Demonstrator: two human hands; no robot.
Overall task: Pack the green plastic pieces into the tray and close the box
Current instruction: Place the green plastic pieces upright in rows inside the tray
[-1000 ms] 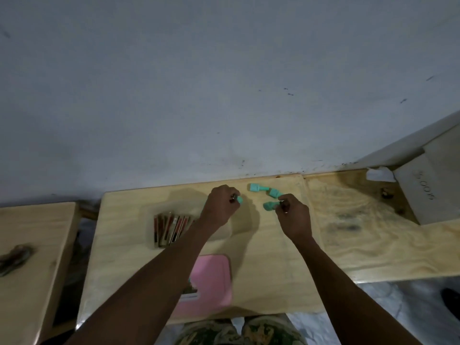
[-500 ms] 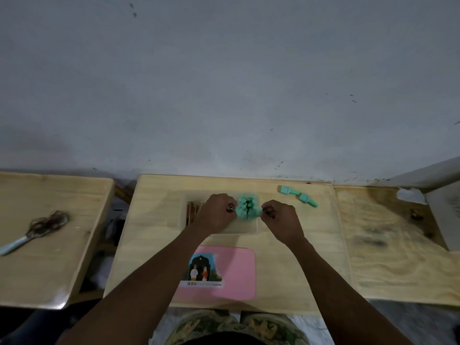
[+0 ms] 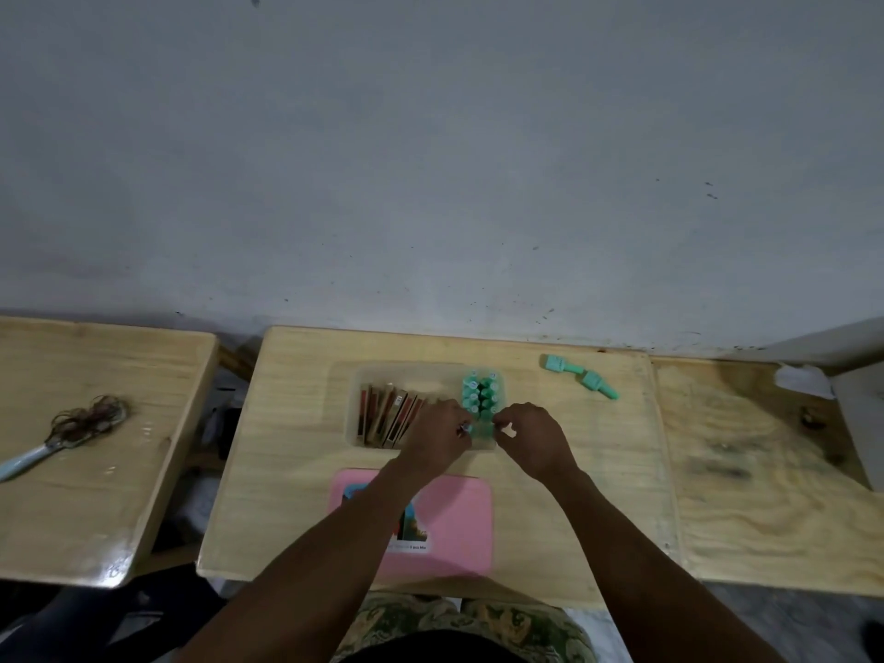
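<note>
A clear plastic tray point(image 3: 355, 410) sits at the middle of the wooden table point(image 3: 296, 471). Brown and red cards fill its left part. Several green plastic pieces point(image 3: 480, 394) stand packed in its right part. My left hand point(image 3: 433, 437) is at the tray's near edge, pinching a small green piece point(image 3: 468, 428) at its fingertips. My right hand point(image 3: 533, 440) is beside it, fingers pinched on a green piece at the near end of the packed rows. Two loose green pieces point(image 3: 555, 363) point(image 3: 598, 382) lie on the table to the tray's right. The pink lid point(image 3: 459, 519) lies flat below the tray, under my left forearm.
On a second table to the left lie scissors point(image 3: 28, 459) and a dark tangle of bands point(image 3: 91, 418). On the adjoining board to the right are crumpled white paper point(image 3: 803, 381) and a grey box point(image 3: 861, 413). A grey wall stands behind the tables.
Both hands moved from the loose green pieces at the right back to the tray, carrying pieces. The view swung left, bringing the left table into sight.
</note>
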